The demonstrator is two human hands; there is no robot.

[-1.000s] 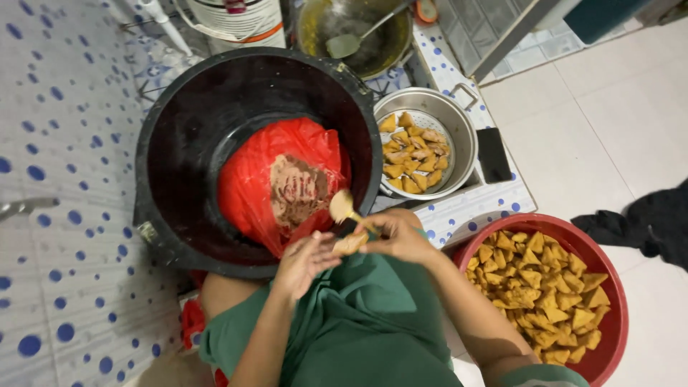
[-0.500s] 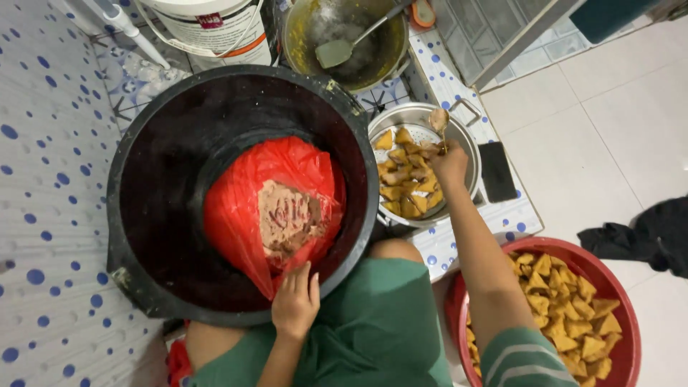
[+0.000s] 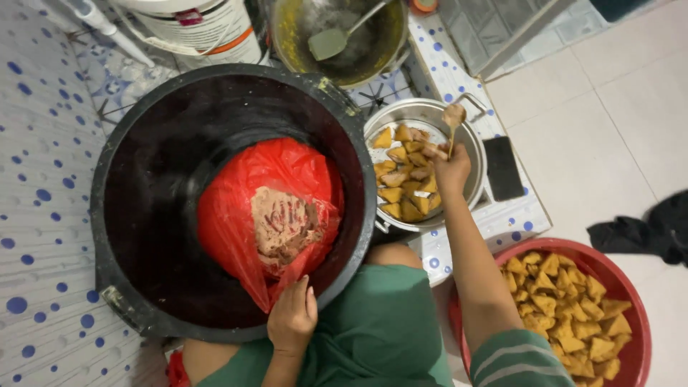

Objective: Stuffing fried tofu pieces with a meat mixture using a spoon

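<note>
The right hand (image 3: 450, 168) reaches to the upper right of the frame over the metal pot (image 3: 473, 140) of fried pieces (image 3: 401, 188), fingers closed on a spoon (image 3: 453, 118) held upright. Tilted, the spoon could drop its bit of filling onto the pieces. The left hand (image 3: 292, 319) lies loosely curled at lower centre on the red bag (image 3: 240, 193) of paste in the black tub (image 3: 143, 143); a tug there might spill paste.
</note>
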